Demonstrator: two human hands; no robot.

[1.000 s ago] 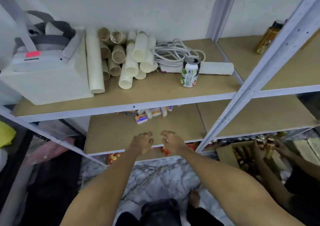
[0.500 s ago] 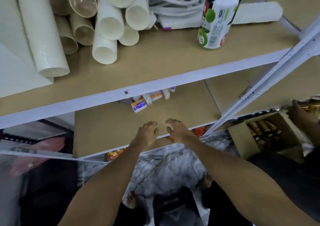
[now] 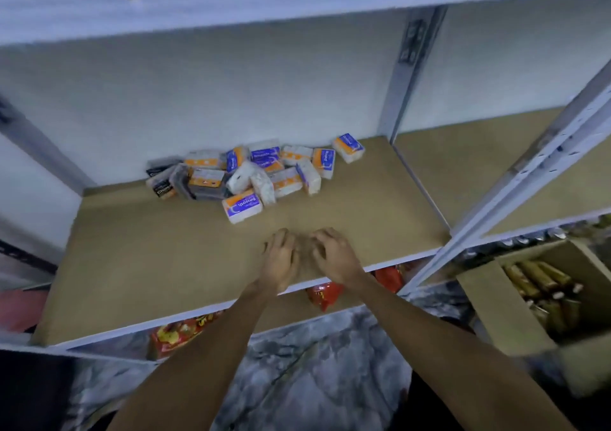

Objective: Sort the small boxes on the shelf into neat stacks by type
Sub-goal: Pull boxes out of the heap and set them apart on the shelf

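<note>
While left hand (image 3: 279, 260) and right hand (image 3: 335, 257) hover mid-frame, boxes (image 3: 251, 172) lie jumbled above centre.
I see fingers loosely curled, gripping nothing, over the shelf (image 3: 148, 258).

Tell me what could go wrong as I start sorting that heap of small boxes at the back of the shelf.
1. The heap is jumbled, with boxes leaning on one another; pulling one out may tumble the rest.
2. Many white boxes carry similar orange and blue labels, and some show no label, so types could get mixed.
3. A lone box lies apart on the right and might be missed.
</note>
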